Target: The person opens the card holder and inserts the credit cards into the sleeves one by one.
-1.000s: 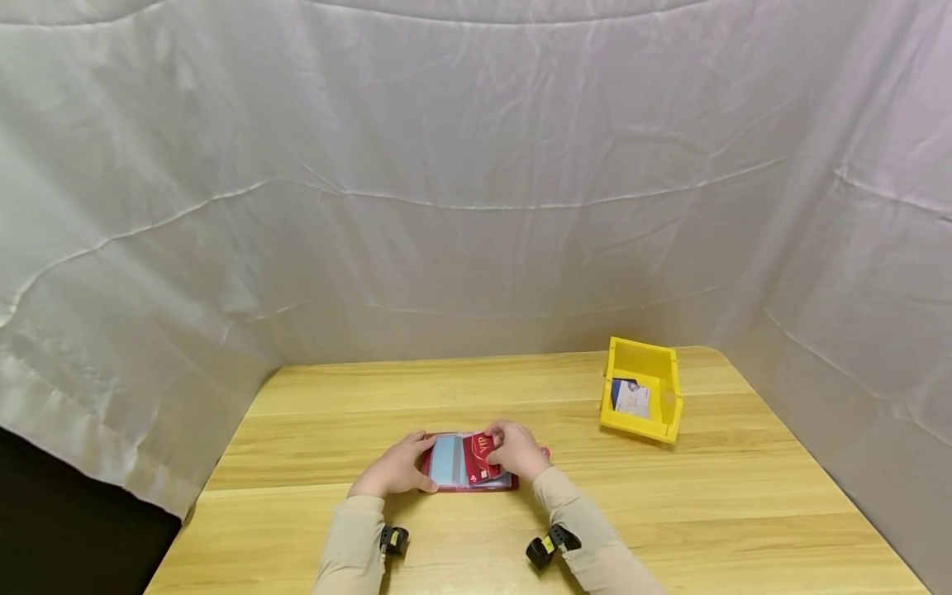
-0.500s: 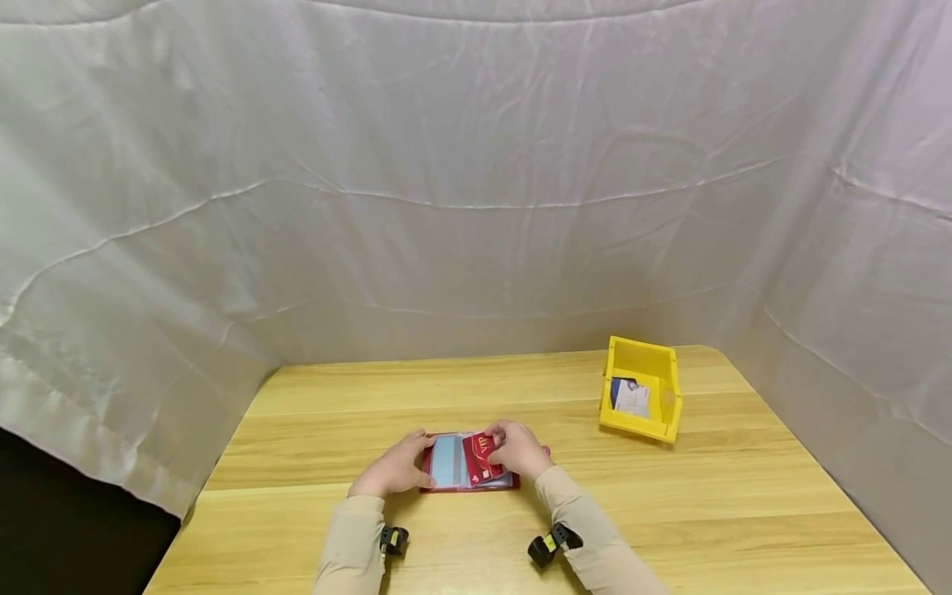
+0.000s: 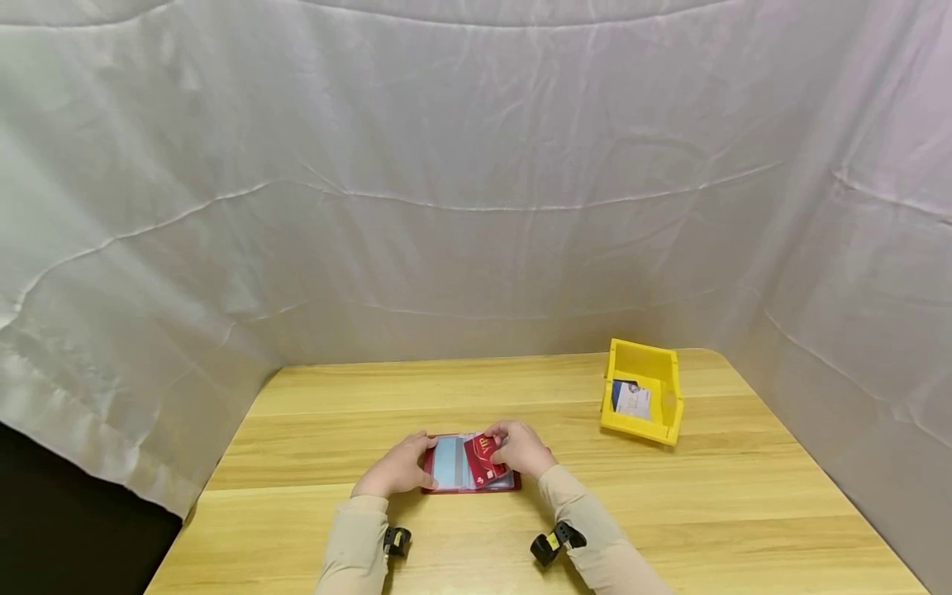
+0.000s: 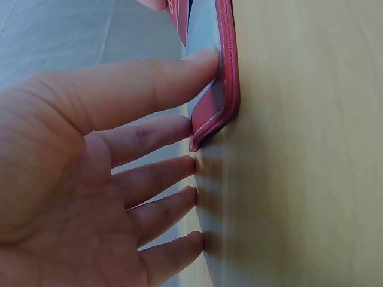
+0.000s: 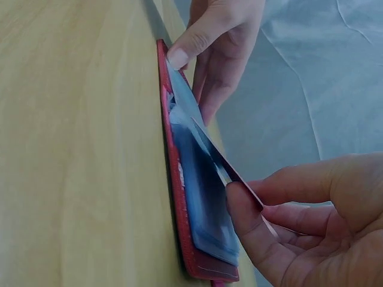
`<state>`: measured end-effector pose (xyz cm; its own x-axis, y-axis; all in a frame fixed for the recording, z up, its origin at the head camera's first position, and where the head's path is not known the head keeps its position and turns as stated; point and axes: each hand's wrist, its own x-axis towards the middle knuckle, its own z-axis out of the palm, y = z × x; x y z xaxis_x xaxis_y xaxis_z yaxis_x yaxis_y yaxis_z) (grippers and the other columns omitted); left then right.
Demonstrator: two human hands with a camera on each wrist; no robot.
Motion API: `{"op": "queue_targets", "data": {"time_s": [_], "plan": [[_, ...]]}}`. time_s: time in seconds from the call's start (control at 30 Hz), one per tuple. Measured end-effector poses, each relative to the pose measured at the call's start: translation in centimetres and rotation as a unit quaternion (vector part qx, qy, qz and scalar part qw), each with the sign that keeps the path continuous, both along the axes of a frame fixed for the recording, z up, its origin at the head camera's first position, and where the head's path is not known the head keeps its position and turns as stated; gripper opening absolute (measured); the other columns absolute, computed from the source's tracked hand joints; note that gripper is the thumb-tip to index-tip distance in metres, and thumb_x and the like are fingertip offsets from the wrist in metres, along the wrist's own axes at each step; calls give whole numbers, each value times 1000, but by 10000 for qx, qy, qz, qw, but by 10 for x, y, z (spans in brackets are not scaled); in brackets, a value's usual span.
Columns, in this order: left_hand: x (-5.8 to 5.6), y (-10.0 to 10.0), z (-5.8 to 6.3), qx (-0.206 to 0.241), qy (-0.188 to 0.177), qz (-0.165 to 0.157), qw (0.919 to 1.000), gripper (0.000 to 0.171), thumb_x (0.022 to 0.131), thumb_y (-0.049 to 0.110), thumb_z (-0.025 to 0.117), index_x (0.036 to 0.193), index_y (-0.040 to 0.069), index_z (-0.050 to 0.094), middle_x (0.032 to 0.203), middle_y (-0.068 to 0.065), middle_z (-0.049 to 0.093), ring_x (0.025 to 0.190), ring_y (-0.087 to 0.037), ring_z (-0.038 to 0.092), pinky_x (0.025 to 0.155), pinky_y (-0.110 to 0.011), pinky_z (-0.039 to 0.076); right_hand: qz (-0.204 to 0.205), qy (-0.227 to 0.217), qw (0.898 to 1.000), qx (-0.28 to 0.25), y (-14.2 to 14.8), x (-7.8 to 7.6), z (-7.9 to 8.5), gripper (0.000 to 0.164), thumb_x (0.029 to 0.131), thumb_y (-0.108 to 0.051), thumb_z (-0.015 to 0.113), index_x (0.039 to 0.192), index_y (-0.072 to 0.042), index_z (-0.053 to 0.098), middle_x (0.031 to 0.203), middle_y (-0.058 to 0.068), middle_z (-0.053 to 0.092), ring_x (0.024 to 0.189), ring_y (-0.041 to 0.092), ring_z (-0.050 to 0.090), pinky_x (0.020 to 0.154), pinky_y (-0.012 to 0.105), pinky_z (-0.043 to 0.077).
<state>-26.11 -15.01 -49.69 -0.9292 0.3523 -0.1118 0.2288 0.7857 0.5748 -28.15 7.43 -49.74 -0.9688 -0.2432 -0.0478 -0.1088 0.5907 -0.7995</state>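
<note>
A red card holder [image 3: 446, 491] lies spread flat on the table, with clear plastic sleeves [image 5: 209, 209] inside. My left hand [image 3: 402, 467] rests at its left end. In the left wrist view, the thumb presses on the sleeve by the stitched edge; the index fingertip touches the cover's corner, and the other straight fingers reach the tabletop. My right hand [image 3: 521, 450] pinches a red VIP card [image 3: 482, 463] between thumb and fingers. The card stands tilted over the sleeves, its right edge raised in the right wrist view. Whether its lower edge is inside a sleeve cannot be told.
A yellow bin [image 3: 643, 426] stands at the back right of the wooden table [image 3: 706, 496]. Inside it lie a white card [image 3: 634, 400] and a dark blue one [image 3: 616, 392]. Grey curtain [image 3: 476, 248] hangs behind the table and on both sides.
My right hand and the red card have shifted very slightly to the right. The left hand stays at the holder's left end.
</note>
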Motion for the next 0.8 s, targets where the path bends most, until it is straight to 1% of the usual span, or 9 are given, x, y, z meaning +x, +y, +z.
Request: {"op": "queue_targets", "data": {"time_s": [0.13, 0.2, 0.67, 0.8], "plan": [[0, 1, -1, -31, -22, 2, 10000, 69, 68, 15, 75, 129, 1, 46, 141, -23, 32, 130, -39, 29, 105, -52, 29, 35, -241, 9996, -172, 1, -1, 0, 41, 64, 9, 64, 103, -1, 63, 85, 11, 56, 76, 17, 49, 59, 24, 49], [0, 1, -1, -31, -24, -1, 10000, 69, 68, 15, 75, 129, 1, 46, 141, -23, 33, 130, -39, 29, 105, -52, 29, 58, -292, 9994, -194, 1, -1, 0, 41, 64, 10, 63, 104, -1, 64, 85, 11, 55, 77, 17, 49, 59, 24, 49], [1, 0, 1, 36, 13, -19, 10000, 68, 68, 15, 75, 128, -1, 46, 141, -24, 33, 129, -40, 30, 105, -52, 30, 68, -259, 9996, -107, 0, -2, -2, 42, 65, 7, 65, 106, -4, 64, 88, 9, 57, 78, 17, 52, 58, 24, 50], [2, 0, 3, 33, 12, -26, 10000, 68, 68, 14, 75, 128, -1, 46, 141, -24, 33, 130, -40, 30, 105, -53, 29, 69, -232, 9997, -32, 0, -1, -1, 42, 66, 6, 64, 106, -5, 64, 92, 10, 58, 81, 18, 53, 61, 25, 50]]}}
